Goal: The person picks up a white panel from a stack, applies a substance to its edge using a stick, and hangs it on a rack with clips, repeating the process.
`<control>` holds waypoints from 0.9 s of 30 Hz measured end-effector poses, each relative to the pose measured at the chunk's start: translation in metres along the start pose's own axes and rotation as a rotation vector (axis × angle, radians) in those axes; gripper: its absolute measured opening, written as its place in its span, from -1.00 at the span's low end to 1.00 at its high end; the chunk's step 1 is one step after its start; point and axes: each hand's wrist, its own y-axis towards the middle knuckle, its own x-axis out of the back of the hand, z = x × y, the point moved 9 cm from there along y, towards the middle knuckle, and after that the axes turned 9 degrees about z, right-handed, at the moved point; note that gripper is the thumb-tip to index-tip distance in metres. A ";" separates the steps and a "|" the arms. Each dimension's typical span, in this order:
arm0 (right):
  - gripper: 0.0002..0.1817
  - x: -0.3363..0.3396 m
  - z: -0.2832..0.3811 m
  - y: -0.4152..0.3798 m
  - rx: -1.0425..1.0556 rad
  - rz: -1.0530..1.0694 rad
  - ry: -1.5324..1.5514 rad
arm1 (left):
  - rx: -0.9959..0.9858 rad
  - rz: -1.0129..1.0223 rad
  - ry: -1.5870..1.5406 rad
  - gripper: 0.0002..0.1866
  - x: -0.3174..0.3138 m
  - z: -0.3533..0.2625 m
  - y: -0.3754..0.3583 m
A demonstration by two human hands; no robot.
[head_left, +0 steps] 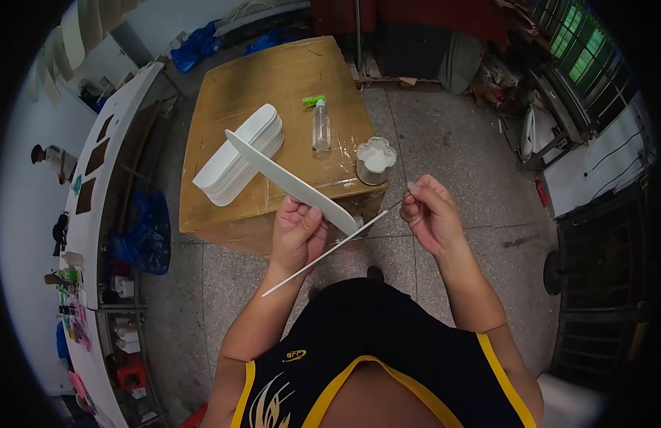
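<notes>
Gripping a white blade (291, 183) and thin white rod (323, 257), your left hand (296, 235) was clamped; your right hand (427, 210) pinched a thread (395, 206). Shirt lettering (295, 354) unreadable.

Left hand (296, 232) grips a long white blade-shaped strip (291, 183), angled up over the cardboard box (223, 93). Right hand (427, 212) pinches a thin white rod (323, 255) crossing beneath it. Behind sit stacked white strips (239, 155), a spray bottle (320, 125), a white-filled cup (375, 162).
</notes>
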 end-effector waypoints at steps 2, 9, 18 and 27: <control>-0.90 -0.001 -0.004 -0.001 -0.019 -0.002 0.017 | -0.023 0.025 -0.029 -0.70 -0.007 -0.001 0.002; -0.91 -0.005 -0.017 -0.001 -0.054 0.039 0.069 | -0.008 0.026 -0.049 -0.70 -0.015 0.001 0.008; -0.89 -0.002 0.051 -0.007 0.066 0.050 -0.154 | -0.007 -0.036 -0.066 -0.72 -0.004 -0.021 0.009; -0.86 -0.067 0.234 -0.028 0.690 -0.203 -0.881 | -0.080 -0.038 0.284 -0.74 0.018 -0.083 0.005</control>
